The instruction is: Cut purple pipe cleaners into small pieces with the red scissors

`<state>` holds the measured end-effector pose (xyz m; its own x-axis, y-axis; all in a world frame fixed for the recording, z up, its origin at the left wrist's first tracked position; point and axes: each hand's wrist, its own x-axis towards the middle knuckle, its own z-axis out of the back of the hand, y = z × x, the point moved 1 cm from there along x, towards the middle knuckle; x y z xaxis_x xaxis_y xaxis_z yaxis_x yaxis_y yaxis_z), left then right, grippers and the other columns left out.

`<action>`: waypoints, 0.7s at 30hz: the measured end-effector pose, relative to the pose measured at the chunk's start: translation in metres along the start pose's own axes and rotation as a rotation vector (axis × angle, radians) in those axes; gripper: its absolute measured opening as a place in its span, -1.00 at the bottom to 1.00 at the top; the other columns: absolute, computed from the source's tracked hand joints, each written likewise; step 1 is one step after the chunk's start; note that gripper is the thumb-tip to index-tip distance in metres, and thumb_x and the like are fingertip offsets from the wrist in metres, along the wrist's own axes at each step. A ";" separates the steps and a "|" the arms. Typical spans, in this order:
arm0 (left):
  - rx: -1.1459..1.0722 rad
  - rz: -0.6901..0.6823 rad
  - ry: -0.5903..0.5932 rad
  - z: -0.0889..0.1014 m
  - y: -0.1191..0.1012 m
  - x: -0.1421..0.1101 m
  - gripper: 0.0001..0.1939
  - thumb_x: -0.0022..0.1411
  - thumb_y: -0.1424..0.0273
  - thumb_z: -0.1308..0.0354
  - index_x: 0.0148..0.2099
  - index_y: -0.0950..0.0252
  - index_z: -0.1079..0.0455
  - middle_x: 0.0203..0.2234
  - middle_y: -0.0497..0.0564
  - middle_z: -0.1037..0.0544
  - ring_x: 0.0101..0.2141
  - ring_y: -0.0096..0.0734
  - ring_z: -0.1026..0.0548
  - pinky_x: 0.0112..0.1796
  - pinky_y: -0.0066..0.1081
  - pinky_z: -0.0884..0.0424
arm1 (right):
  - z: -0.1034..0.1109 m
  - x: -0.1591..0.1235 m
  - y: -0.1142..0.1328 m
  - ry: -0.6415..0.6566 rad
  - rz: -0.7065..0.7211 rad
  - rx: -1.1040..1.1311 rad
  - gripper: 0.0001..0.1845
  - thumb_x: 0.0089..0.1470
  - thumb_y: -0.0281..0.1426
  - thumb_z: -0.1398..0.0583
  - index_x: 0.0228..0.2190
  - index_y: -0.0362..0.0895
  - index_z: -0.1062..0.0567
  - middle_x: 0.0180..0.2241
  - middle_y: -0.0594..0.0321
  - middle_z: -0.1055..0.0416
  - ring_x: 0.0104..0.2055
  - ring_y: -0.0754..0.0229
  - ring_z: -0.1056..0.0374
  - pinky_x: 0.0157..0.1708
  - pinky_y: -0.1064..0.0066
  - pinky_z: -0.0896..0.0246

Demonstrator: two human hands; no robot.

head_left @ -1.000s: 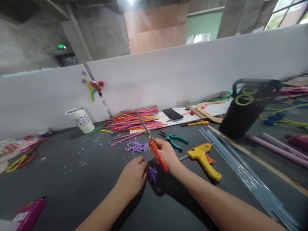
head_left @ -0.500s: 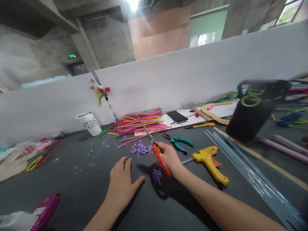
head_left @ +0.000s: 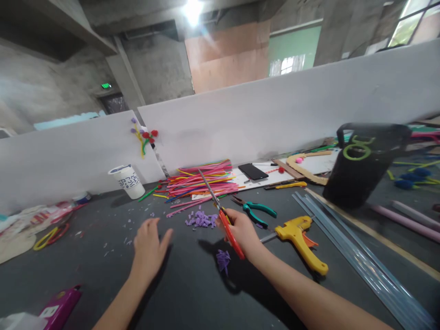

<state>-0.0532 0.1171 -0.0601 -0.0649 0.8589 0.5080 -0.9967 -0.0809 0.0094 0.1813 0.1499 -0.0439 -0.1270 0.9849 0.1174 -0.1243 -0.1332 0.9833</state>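
Observation:
My right hand (head_left: 240,229) is wrapped round a pair of red-handled scissors (head_left: 231,234), whose blades look closed and point up and away. Beneath them on the dark table lies a small clump of purple pieces (head_left: 223,260). A loose heap of purple snippets (head_left: 201,219) sits just past the scissors. My left hand (head_left: 150,247) hovers over the table to the left, fingers apart and nothing in it. Farther back rests a bundle of pink, red and yellow pipe cleaners (head_left: 202,181).
Pliers with teal handles (head_left: 257,211) and a yellow glue gun (head_left: 299,238) lie right of my right hand. Clear glue sticks (head_left: 357,256), a black bottle (head_left: 364,169) and a phone (head_left: 253,172) are beyond. A white cup (head_left: 127,181) stands at the back left.
My left hand has moved left, away from the purple clump. My right hand still holds the scissors in nearly the same place. The view has tilted up slightly.

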 end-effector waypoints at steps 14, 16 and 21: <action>-0.256 -0.206 0.209 -0.003 -0.013 0.029 -0.74 0.16 0.43 0.15 -0.29 0.27 -0.38 -0.35 0.04 -0.44 -0.31 -0.34 -0.42 -0.25 -0.35 -0.33 | 0.001 0.002 0.000 0.003 -0.058 0.075 -0.87 -0.23 -0.35 -0.12 -0.62 -0.14 -0.26 -0.76 0.48 -0.12 -0.75 0.41 -0.05 -0.71 0.56 0.03; -0.277 -0.236 0.238 -0.009 -0.023 0.030 -0.71 0.13 0.51 0.14 -0.20 0.25 -0.38 -0.31 0.02 -0.45 -0.26 -0.39 -0.41 -0.21 -0.39 -0.31 | 0.002 0.002 0.002 0.006 -0.060 0.094 -0.85 -0.22 -0.33 -0.12 -0.61 -0.14 -0.26 -0.77 0.49 -0.10 -0.76 0.41 -0.03 -0.71 0.55 0.00; -0.243 -0.158 0.242 -0.023 -0.020 0.031 -0.70 0.08 0.54 0.11 -0.21 0.36 -0.41 -0.34 0.13 -0.42 -0.26 -0.26 -0.39 -0.19 -0.27 -0.28 | 0.004 0.003 0.003 0.003 -0.059 0.117 -0.88 -0.22 -0.36 -0.11 -0.62 -0.14 -0.25 -0.79 0.51 -0.06 -0.77 0.42 0.00 -0.71 0.55 0.02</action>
<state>-0.0367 0.1566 -0.0643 0.1098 0.9482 0.2981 -0.9761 0.1594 -0.1476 0.1845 0.1525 -0.0398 -0.1259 0.9903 0.0590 -0.0161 -0.0615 0.9980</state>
